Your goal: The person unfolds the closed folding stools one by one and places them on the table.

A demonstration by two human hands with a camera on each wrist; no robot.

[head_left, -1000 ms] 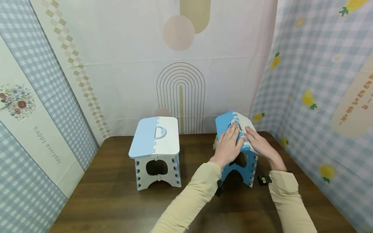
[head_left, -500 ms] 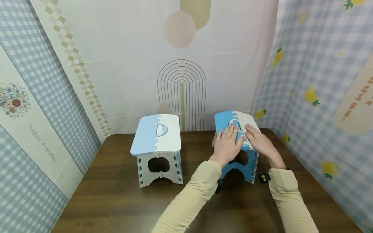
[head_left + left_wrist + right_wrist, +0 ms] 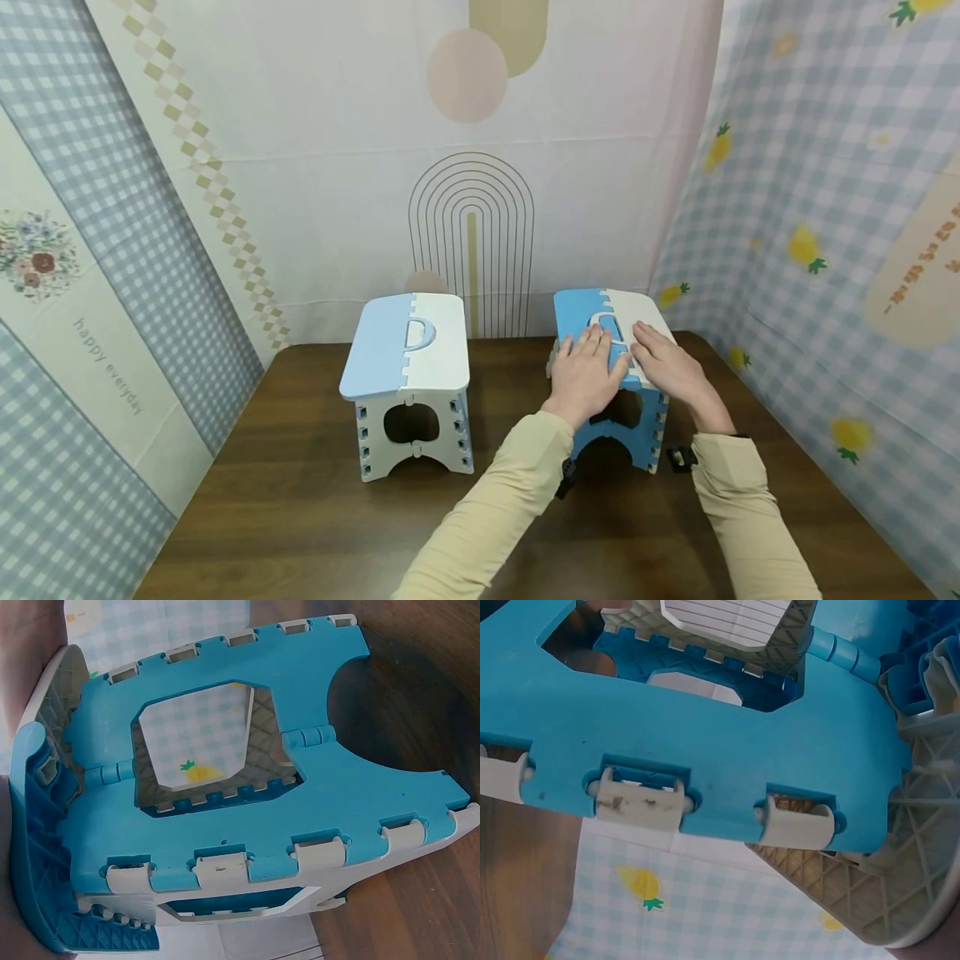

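Note:
A blue-and-white folding stool (image 3: 651, 417) stands unfolded at the right of the table, its seat lying nearly flat. My left hand (image 3: 585, 377) rests palm down on the blue half, fingers straight, over part of the white carry handle (image 3: 602, 320). On the white half lies my right hand (image 3: 673, 367), its fingers straight too. The left wrist view shows the hinged blue leg panel (image 3: 202, 847) and the ribbed seat underside (image 3: 45, 862). Seen from the right wrist, the blue leg panel (image 3: 727, 742) is spread, with white hinge clips along its edge.
A second folding stool (image 3: 408, 367), light blue and white, stands unfolded to the left with its handle lying flat. Both stools are on a dark wooden table (image 3: 337, 533). Patterned cloth (image 3: 345, 225) hangs behind and at both sides.
The right stool's seat has gone from slightly peaked along the middle to nearly flat under both hands. The head view has shifted a little. The left stool stays put.

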